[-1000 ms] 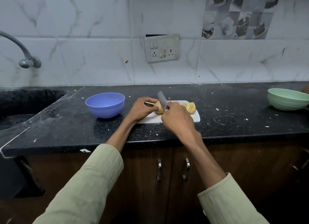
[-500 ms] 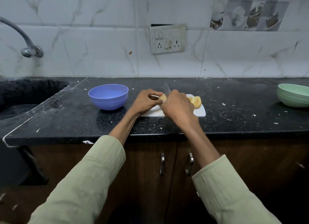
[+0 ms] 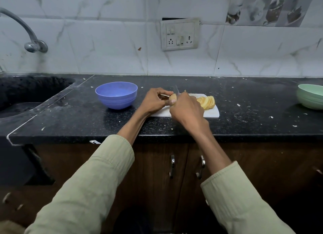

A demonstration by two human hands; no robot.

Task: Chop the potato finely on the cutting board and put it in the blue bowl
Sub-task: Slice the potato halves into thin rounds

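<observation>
Operator: Two hands engaged. How should this cut be made?

Technician: Going rightward: round blue plastic bowl [image 3: 116, 95] lies left of the fingers. Left hand [image 3: 153, 101] pinches the yellow-brown potato stub [image 3: 173, 98]; curl its fingertips back. Right hand [image 3: 187, 109], wrapped round the thin steel knife [image 3: 177, 90], should cut straight down.

Operator: Potato condition?

Technician: Pale yellow slices [image 3: 207, 102] fanned right of the fingers on the white rectangular cutting board [image 3: 212, 112]; not yet fine.

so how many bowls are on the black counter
2. A blue plastic bowl stands left of the white cutting board; a pale green bowl sits at the counter's far right, partly cut off by the frame.
</observation>
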